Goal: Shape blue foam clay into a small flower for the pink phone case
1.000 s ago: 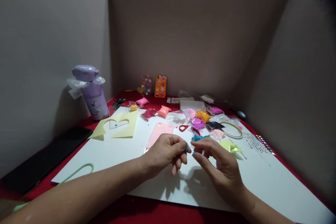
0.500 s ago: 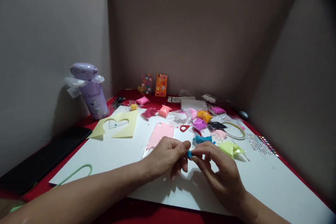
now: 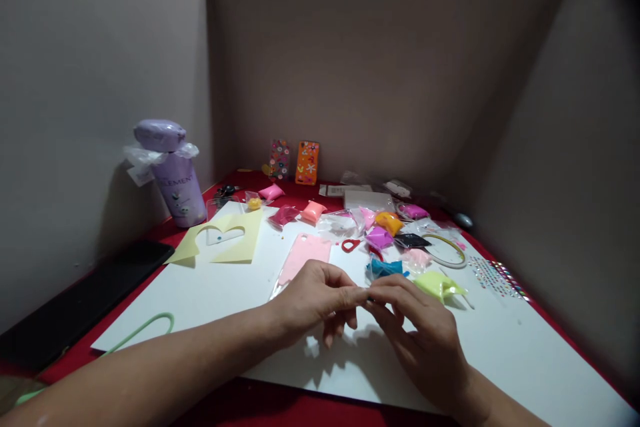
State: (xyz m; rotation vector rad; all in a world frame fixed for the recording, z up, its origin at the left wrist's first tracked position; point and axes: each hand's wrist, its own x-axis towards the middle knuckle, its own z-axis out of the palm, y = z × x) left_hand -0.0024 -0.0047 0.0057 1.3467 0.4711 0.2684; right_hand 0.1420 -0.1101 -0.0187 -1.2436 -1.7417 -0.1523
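Above the white board (image 3: 500, 347), my left hand (image 3: 320, 297) and my right hand (image 3: 417, 330) meet at their fingertips. Both pinch a small lump of blue clay (image 3: 370, 299), which the fingers almost entirely cover. Behind my left hand lies a phone case with a pink surface (image 3: 306, 257). Just past my right hand are an open packet of blue clay (image 3: 385, 268) and a packet of yellow-green clay (image 3: 437, 285).
Scissors with red handles (image 3: 351, 245) lie among several clay packets. Cut yellow paper (image 3: 245, 250) is at left, near a purple tumbler (image 3: 180, 187). Rhinestone stickers (image 3: 497, 277) and a yellow ring (image 3: 460, 250) lie at right. Decorated cases (image 3: 307, 162) lean on the back wall.
My fingertips have closed together over the blue clay, so much less of it shows. My left thumb has straightened towards my right fingers. The things on the board stay put.
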